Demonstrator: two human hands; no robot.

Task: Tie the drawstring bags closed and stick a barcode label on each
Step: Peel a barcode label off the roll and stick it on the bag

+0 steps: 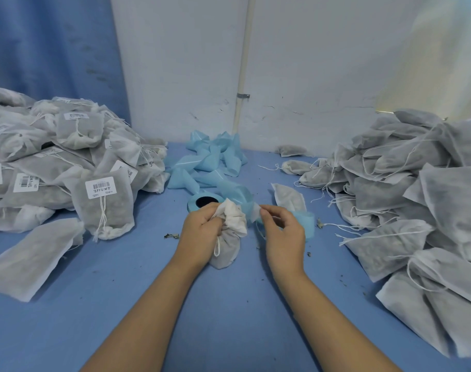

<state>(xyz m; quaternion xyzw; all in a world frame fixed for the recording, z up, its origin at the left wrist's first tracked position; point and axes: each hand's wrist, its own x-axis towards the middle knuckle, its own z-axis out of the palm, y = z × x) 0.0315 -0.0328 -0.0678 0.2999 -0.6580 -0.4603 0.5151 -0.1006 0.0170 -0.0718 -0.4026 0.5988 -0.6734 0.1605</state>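
Thin matt white non-woven cloth bags (225, 245), cotton-like string (217, 247), glossy blue backing paper (202, 162), matt blue table (229, 304), cracked painted wall (296, 76)

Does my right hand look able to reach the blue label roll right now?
Probably yes: the label roll sits uncovered just behind the bag the left hand grips, though the right hand is pinching a white slip.
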